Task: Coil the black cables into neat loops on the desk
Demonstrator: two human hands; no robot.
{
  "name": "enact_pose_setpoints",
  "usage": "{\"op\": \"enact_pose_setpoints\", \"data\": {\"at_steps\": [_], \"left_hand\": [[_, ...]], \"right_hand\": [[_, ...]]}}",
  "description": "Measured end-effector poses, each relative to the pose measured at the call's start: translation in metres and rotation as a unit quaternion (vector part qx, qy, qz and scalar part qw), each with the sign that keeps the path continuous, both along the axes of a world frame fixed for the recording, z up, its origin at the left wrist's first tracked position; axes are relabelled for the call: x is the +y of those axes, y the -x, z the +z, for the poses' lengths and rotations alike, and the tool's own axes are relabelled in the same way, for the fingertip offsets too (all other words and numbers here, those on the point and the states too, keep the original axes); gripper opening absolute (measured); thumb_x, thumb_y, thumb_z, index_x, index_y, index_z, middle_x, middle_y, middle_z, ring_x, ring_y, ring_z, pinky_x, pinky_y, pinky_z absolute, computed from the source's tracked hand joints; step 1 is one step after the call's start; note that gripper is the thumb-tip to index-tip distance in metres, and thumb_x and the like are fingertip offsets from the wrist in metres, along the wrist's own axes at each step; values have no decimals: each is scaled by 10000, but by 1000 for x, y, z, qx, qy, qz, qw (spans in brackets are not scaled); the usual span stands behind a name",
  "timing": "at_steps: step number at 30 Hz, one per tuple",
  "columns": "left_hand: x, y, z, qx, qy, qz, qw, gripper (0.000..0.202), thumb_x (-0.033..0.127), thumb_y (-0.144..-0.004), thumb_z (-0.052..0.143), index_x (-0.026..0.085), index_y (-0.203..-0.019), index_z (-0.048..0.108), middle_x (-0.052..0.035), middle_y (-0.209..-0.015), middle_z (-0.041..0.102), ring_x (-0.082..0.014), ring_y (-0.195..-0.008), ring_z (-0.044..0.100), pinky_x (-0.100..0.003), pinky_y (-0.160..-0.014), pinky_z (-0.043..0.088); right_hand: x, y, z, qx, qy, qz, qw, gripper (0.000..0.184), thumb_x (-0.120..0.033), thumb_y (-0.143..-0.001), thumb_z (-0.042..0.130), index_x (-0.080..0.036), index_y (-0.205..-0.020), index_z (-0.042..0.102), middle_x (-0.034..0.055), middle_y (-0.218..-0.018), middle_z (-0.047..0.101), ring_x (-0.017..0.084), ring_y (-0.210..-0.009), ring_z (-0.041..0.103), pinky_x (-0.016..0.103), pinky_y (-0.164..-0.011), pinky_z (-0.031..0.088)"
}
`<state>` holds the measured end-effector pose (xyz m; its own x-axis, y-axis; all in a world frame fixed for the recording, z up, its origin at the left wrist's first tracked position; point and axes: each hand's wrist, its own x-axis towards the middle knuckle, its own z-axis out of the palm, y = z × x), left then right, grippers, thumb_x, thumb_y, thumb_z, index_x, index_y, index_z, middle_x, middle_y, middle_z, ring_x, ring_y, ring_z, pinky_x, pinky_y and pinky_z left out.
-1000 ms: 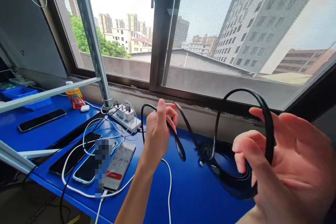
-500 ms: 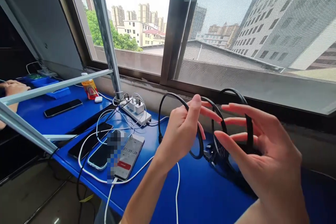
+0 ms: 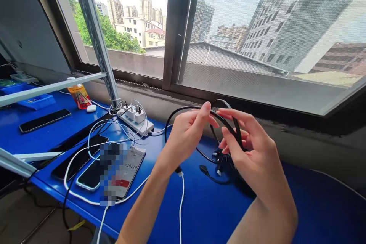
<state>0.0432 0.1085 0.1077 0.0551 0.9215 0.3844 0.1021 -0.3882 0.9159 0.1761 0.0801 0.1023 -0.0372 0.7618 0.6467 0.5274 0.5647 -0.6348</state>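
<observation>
Clutter fills the left end of the blue table [image 3: 206,213]: a blue tray [image 3: 34,102] at the far edge, a dark phone [image 3: 44,120] lying flat just in front of it, and an orange bottle [image 3: 80,96] standing near the wall with a small white case [image 3: 92,108] just beside it; a grey metal bar [image 3: 54,88] crosses above them. Further right, a white power strip [image 3: 140,126] with chargers plugged in sits below the window frame [image 3: 174,30]; white leads curl from it down to three phones near the front edge, a black one [image 3: 81,158], a second [image 3: 90,175] touching it, and a third [image 3: 130,166] showing a timer, partly behind a blurred patch. A white cable [image 3: 180,206] runs off the near edge just below the left wrist.

The left hand [image 3: 185,137] is raised above the table, thumb and fingers pinched shut on the black cable [image 3: 183,109]; from that pinch a loop arcs out to the left and drops behind the wrist. Just to its right, nearly touching it, the right hand [image 3: 251,148] grips the same cable; strands pass between its curled fingers and the thumb lies along them. So the cable is held in the air between both hands, close to the window sill; the rest of it lies in a loose heap [image 3: 225,169] on the table under the right hand, with small plugs showing among the strands.
</observation>
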Motion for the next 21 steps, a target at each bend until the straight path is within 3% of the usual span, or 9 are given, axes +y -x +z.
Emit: {"op": "enact_pose_setpoints", "data": {"at_steps": [4, 6, 7, 9, 12, 16, 19, 21], "left_hand": [[-2, 13, 4, -6, -82, 55, 995, 333, 432, -858, 477, 191, -693, 637, -57, -974, 670, -185, -948, 609, -244, -739, 480], [-1, 19, 4, 27, -113, 108, 987, 216, 393, -796, 583, 199, -870, 643, -60, -1117, 635, -193, -1038, 580, -268, -829, 472], [2, 21, 3, 50, -116, 119, 985, 279, 389, -765, 630, 206, -975, 626, -63, -1171, 613, -202, -1091, 558, -292, -887, 456], [9, 22, -2, 86, -93, 95, 987, 471, 405, -724, 684, 223, -1141, 565, -69, -1241, 581, -222, -1188, 504, -338, -970, 414], [26, 15, -13, 56, -4, -3, 998, 597, 380, -691, 715, 226, -1230, 510, -90, -1258, 575, -234, -1226, 485, -344, -964, 419], [44, -5, -24, -91, 67, -93, 989, 437, 262, -677, 675, 176, -1093, 572, -62, -1010, 676, -183, -985, 616, -287, -865, 459], [48, -14, -28, -168, 49, -48, 983, 179, 344, -690, 638, 172, -718, 594, -12, -715, 658, -151, -763, 613, -264, -759, 464], [48, -14, -29, -191, 36, -9, 981, 377, 455, -696, 617, 184, -481, 467, 4, -505, 544, -136, -603, 564, -260, -660, 450]], "right_hand": [[2, -8, 1, 72, -2, -76, 995, 260, -267, -836, 575, -246, -1093, 611, -24, -691, 618, 81, -446, 527, 186, -398, 478], [2, -11, 1, 81, -20, -99, 992, 264, -270, -820, 604, -242, -1083, 613, -29, -661, 615, 85, -444, 530, 190, -405, 476], [3, -13, 1, 80, -34, -107, 990, 258, -266, -816, 615, -242, -1073, 615, -29, -660, 620, 86, -450, 535, 189, -412, 471], [3, -13, 0, 77, -67, -117, 988, 232, -252, -820, 623, -249, -1052, 621, -25, -690, 640, 85, -475, 549, 194, -443, 471], [3, -8, -1, 84, -115, -98, 985, 214, -204, -833, 615, -269, -1036, 623, -16, -833, 678, 79, -530, 569, 215, -527, 503], [-1, 3, -3, 91, -189, -59, 976, 255, -115, -810, 626, -273, -1011, 624, -17, -900, 680, 91, -569, 596, 238, -553, 515], [-3, 6, -3, 115, -248, -60, 960, 243, -89, -753, 686, -243, -932, 627, -14, -822, 668, 106, -559, 595, 243, -506, 496], [-1, 5, -3, 124, -259, -54, 956, 231, -111, -719, 727, -231, -886, 622, -16, -782, 646, 106, -566, 587, 231, -489, 485]]}}
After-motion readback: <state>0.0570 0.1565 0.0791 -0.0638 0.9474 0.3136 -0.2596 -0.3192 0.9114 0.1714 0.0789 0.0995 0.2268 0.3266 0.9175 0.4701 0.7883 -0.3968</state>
